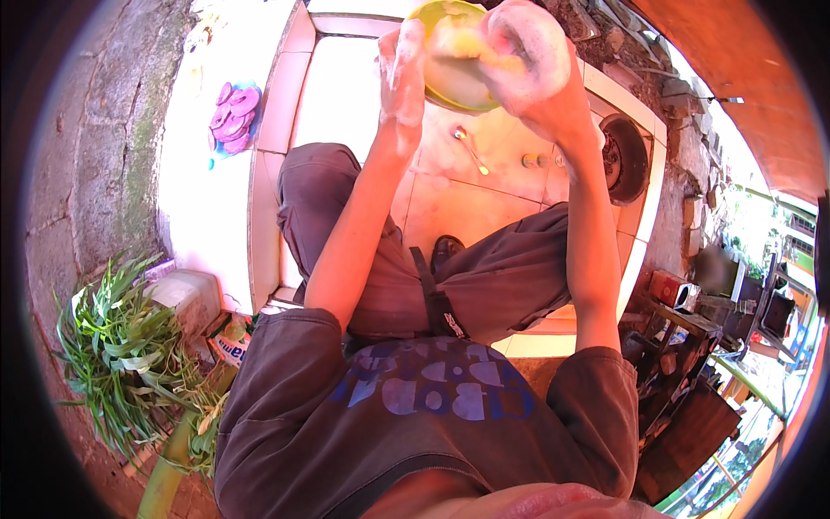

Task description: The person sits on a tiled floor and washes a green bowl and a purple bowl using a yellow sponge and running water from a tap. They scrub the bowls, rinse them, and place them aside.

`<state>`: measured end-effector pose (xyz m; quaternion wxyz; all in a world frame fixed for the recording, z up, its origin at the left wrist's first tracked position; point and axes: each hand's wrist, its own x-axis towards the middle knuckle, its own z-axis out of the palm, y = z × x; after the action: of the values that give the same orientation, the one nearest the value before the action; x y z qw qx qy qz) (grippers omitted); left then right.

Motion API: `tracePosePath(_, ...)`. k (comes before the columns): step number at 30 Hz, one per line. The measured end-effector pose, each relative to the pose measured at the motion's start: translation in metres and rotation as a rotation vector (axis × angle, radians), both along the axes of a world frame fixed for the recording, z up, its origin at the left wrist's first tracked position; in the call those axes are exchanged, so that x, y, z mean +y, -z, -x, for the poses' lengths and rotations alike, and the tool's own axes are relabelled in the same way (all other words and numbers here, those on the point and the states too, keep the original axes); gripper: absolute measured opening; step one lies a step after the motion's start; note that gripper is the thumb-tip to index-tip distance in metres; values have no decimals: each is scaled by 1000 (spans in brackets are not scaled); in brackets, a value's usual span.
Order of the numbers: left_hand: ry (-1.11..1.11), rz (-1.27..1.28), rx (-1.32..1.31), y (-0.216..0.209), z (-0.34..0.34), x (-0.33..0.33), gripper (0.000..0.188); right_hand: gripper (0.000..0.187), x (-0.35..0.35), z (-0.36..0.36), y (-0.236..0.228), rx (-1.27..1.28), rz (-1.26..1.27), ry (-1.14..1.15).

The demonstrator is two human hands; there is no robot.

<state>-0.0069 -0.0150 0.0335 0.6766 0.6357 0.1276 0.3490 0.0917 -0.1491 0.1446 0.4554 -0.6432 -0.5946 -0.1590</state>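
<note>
A yellow-green bowl (456, 85) is held up at the top of the view, tilted so that its inside shows. My left hand (403, 73) grips its left rim, with suds on the fingers. My right hand (529, 65) is thick with white foam and closed at the bowl's right side. Something yellowish and foamy (465, 43) shows between that hand and the bowl's inside; I cannot make out whether it is a sponge or only suds. Below the hands, a spoon (472, 150) lies on the tiled floor (445, 203) of a low basin.
A small clear glass item (534, 161) lies right of the spoon. A dark round pan (624, 160) stands by the basin's right wall. Purple flat pieces (233, 119) lie on the left ledge. Leafy green stalks (121, 346) and a pale plastic container (186, 298) are at lower left.
</note>
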Motion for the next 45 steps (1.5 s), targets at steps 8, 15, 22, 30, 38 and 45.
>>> tracePosePath(8,83,148,-13,-14,0,-4,60,22,3,1,5,15,-39,231)
tracePosePath(15,49,117,-88,-6,-2,-5,61,30,0,-6,13,33,70,229)
tracePosePath(22,8,26,-97,1,-4,-1,63,32,1,1,10,69,65,219)
tracePosePath(30,-10,16,-131,4,-4,-1,62,29,4,-1,10,16,-1,216)
tracePosePath(38,17,-84,-158,5,-3,6,54,33,8,1,8,-89,-98,265)
tracePosePath(45,56,8,-28,-11,0,5,58,28,-2,-4,7,-64,-80,267)
